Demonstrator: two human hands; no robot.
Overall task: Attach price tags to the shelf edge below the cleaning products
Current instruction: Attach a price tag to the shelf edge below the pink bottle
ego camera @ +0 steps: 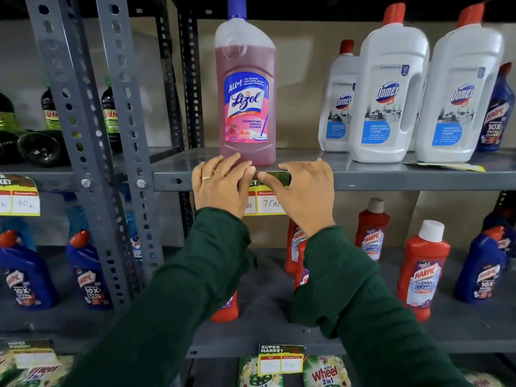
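The price tag [268, 201] hangs under the pink bottle [245, 90] — both hands, left hand [220, 185] and right hand [304, 191], lie flat and open, pressing its top on the shelf edge [391, 178]. Rub firmly along it — it's probably sticky.

The shelf edge [391, 178] was grey painted metal, smooth with a dull sheen, and the perforated uprights [75, 129] at left looked the same. The price tag [269, 201] under the hands was glossy printed paper or card. The pink Lizol bottle [245, 88] was translucent, shiny plastic with a glossy label; the Domex bottles [391, 88] to its right were opaque white plastic, semi-matt. The dark green sleeves [195, 275] looked like soft matt knit cloth.
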